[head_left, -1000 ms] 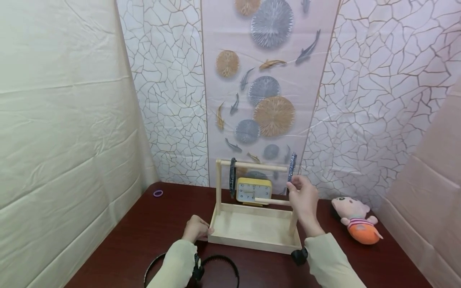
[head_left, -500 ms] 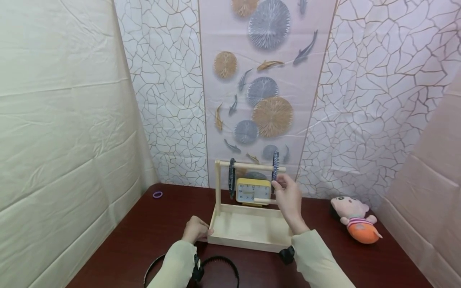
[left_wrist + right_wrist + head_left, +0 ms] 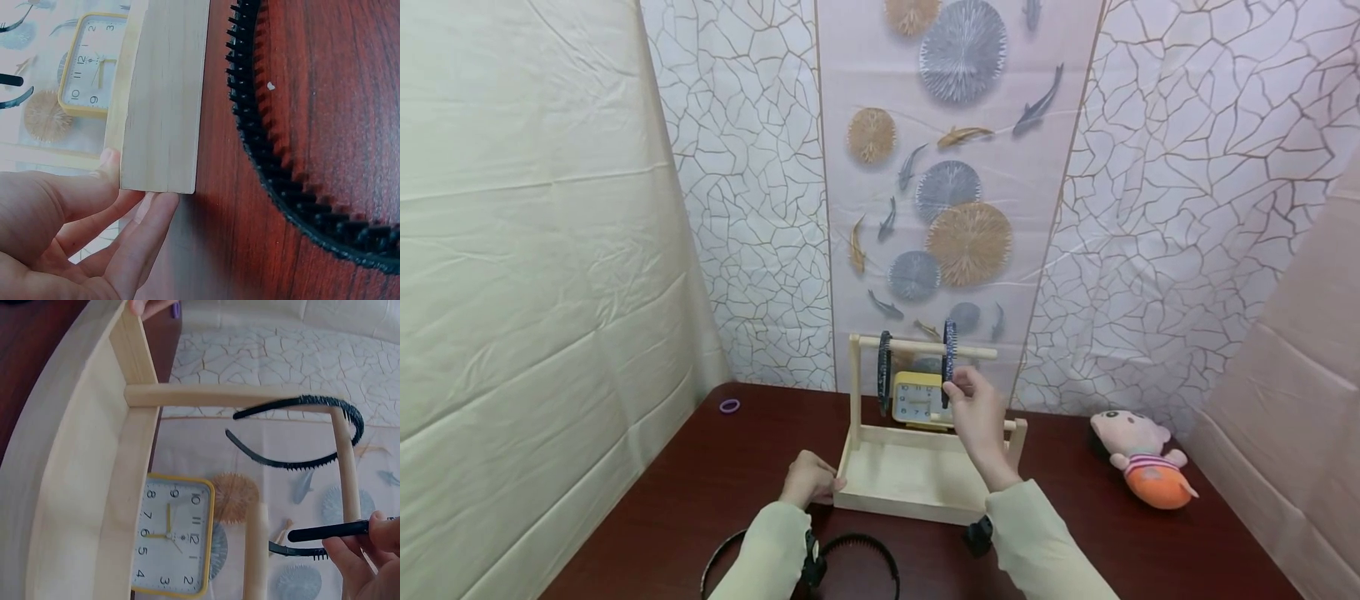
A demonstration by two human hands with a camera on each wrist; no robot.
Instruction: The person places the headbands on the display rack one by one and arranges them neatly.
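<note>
Right grip (image 3: 979, 414): nearly closed, pinching a headband (image 3: 950, 350) that encircles the wooden stand's (image 3: 898, 507) upper bar (image 3: 919, 346). Left grip (image 3: 808, 477): narrow pinch on the stand's near left corner. Bar's right end free; second headband (image 3: 883, 372) hangs apart, leftward.

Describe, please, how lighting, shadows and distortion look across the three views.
Head: soft, even light; left wrist: a dark shadow on the table near the left hand, the black headband distinctly toothed; right wrist: the wooden tray looks bowed, likely lens distortion.
</note>
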